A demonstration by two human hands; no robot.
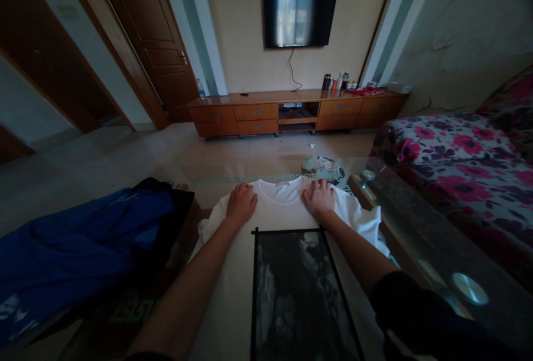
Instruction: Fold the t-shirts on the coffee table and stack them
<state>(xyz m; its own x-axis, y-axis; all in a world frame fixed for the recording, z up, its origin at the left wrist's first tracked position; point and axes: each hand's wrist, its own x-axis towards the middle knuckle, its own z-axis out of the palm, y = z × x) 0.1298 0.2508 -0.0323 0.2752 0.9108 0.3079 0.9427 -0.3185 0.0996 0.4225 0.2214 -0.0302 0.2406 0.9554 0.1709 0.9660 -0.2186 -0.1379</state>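
Note:
A white T-shirt [233,289] with a large dark printed picture [295,294] lies spread on a glass table, its collar [281,191] at the far end. On the shirt's left shoulder area rests my left hand [242,202], palm down with the fingers stretched forward. My right hand [320,198] lies the same way on the right shoulder area, its fingers slightly apart. Both hands touch the cloth beside the collar, and neither grips it. The right sleeve [368,222] is bunched up in folds. My forearms cover parts of the shirt's sides.
Blue and black clothing [95,239] is heaped to the left. The glass table [416,227] extends right, with round metal fittings [469,287]. A flowered sofa [462,155] stands at the right. Beyond are a low wooden cabinet [256,119] and a wall television [300,16].

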